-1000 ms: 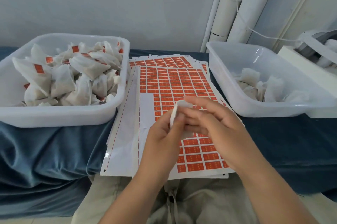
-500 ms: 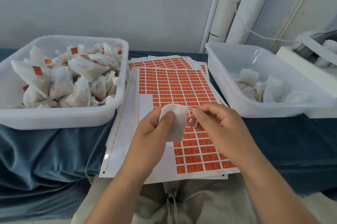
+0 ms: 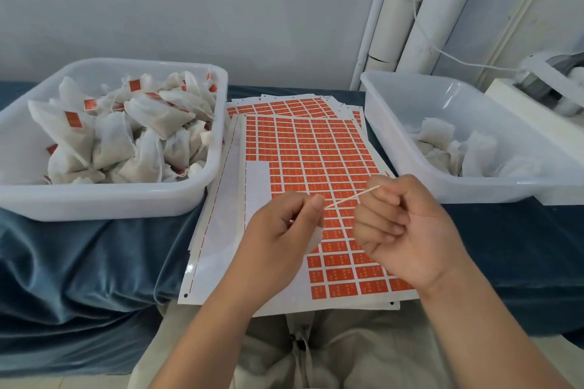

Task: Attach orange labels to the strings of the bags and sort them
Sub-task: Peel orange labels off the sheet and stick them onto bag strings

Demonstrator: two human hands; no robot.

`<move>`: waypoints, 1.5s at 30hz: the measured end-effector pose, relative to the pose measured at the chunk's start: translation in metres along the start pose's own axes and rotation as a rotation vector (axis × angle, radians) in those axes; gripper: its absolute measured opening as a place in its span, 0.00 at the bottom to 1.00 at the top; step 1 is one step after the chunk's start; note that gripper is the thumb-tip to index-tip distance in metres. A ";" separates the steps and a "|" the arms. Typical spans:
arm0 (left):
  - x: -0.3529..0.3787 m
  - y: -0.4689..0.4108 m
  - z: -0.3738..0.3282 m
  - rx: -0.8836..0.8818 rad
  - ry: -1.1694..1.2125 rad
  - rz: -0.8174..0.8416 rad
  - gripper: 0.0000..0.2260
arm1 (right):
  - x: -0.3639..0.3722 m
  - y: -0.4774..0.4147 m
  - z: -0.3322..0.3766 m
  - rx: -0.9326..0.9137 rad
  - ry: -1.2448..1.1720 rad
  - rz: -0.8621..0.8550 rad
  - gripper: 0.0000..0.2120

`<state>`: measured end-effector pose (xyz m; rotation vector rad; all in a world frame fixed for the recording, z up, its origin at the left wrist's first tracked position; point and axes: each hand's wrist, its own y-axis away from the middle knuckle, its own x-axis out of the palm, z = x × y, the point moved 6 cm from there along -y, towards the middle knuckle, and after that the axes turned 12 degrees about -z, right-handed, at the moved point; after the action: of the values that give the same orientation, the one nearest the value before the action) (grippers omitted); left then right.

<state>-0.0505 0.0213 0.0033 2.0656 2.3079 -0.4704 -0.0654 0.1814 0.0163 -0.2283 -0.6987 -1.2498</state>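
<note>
Head view, left hand (image 3: pixel 284 237) and right hand (image 3: pixel 407 230) pinching taut string (image 3: pixel 354 197), label sheets (image 3: pixel 303 148) beneath, bins (image 3: pixel 104 202) flanking

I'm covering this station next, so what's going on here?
A person is labelling small bags. The left hand holds a white bag, and the right hand pinches its string, stretched taut between the two hands above the sheet of orange labels. No label is on that string yet. The left bin is piled with labelled bags; the right bin holds a few plain bags.
</note>
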 end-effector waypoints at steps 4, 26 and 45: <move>-0.001 0.000 0.001 0.037 -0.041 0.044 0.24 | 0.003 -0.001 0.003 -0.048 -0.087 -0.016 0.17; -0.073 -0.026 0.038 -0.426 0.302 -0.278 0.09 | -0.031 -0.003 0.033 -0.414 0.134 -0.332 0.12; -0.010 -0.008 0.053 -0.412 0.131 0.113 0.07 | -0.016 -0.014 -0.010 -0.424 1.205 -0.439 0.11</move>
<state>-0.0667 -0.0015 -0.0436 2.0489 2.1069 0.1390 -0.0773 0.1843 -0.0036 0.3560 0.5944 -1.6496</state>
